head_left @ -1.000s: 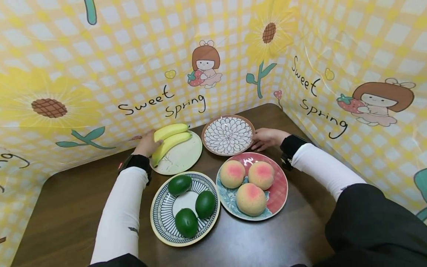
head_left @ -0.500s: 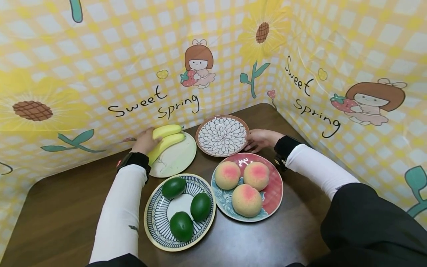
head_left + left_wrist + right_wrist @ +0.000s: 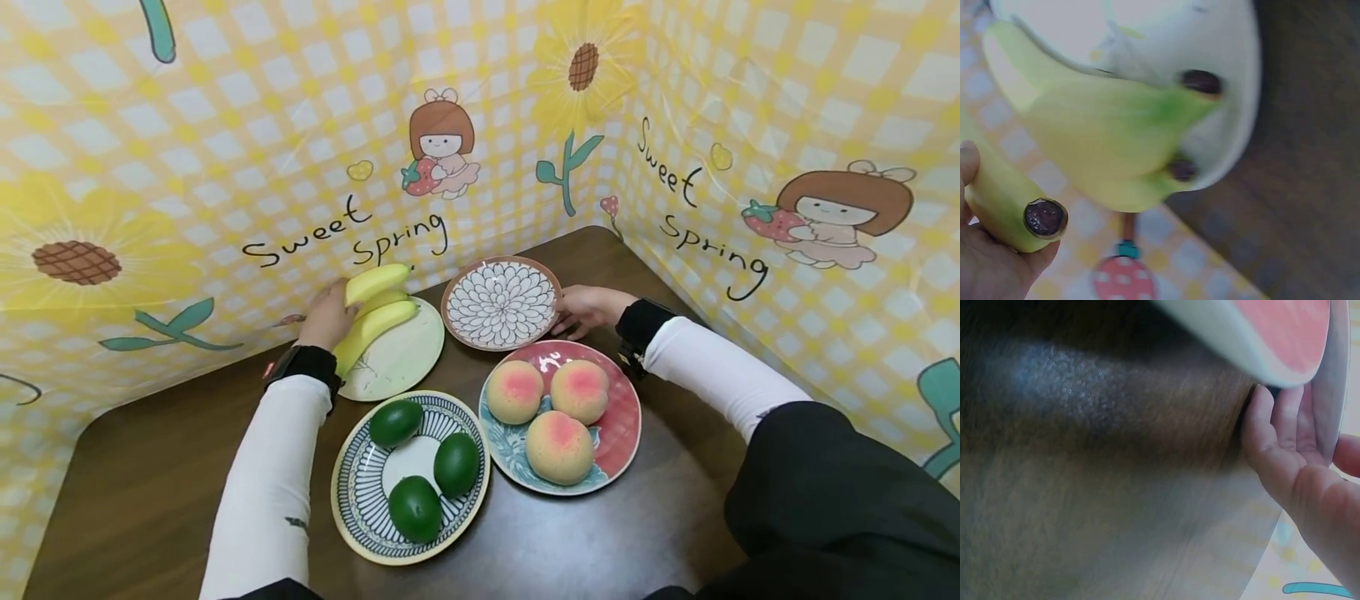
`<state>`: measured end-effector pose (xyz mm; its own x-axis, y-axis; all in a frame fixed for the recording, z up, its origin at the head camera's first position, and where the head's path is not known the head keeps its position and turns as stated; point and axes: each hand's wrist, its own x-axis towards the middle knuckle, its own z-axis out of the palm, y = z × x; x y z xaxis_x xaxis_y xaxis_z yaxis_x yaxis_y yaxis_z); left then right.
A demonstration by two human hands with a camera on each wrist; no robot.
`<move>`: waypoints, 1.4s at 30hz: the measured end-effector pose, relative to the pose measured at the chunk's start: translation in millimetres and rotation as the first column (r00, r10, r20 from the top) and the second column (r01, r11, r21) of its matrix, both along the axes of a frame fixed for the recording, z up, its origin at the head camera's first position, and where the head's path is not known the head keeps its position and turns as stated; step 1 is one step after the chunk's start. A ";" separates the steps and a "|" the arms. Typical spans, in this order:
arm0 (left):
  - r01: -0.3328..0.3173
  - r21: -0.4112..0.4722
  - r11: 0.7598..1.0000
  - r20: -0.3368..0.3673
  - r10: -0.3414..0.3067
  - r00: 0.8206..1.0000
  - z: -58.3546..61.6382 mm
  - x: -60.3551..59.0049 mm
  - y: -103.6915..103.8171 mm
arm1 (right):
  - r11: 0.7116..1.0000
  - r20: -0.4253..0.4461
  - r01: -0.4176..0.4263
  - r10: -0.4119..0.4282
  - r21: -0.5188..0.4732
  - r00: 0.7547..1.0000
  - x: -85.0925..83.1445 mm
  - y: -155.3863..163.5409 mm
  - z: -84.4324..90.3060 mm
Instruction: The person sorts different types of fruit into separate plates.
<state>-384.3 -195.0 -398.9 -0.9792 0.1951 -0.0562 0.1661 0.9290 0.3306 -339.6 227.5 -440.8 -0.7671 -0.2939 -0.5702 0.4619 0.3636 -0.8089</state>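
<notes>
My left hand [image 3: 327,312] grips a yellow banana [image 3: 377,282] and holds it slightly above two other bananas [image 3: 377,322] that lie on a pale green plate [image 3: 405,358]. The left wrist view shows the held banana [image 3: 999,195] against my palm, with the other bananas [image 3: 1107,139] over the plate [image 3: 1222,37]. My right hand [image 3: 588,308] holds the right rim of an empty flower-patterned plate [image 3: 501,302]. In the right wrist view its fingers [image 3: 1272,431] lie under that rim with the thumb on the other side.
A red and blue plate [image 3: 622,433] with three peaches [image 3: 558,417] and a striped plate [image 3: 360,492] with three green mangoes [image 3: 416,475] stand nearer to me on the brown table [image 3: 150,467]. Yellow checked cartoon backdrop walls [image 3: 225,167] close in the back and right.
My left hand has raised the top banana a little off the other two. My right hand stays on the flower plate's rim.
</notes>
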 end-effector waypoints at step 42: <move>0.221 0.008 0.975 0.239 -0.216 0.946 -26.8 35.1 211.2 | 0.999 0.001 -0.031 0.031 0.014 1.000 -1.5 -0.5 1.2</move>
<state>-349.2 16.1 -425.7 -0.8705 0.3995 -0.2875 0.2847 0.8851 0.3681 -341.0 227.0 -439.6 -0.7572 -0.3098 -0.5750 0.4509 0.3890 -0.8034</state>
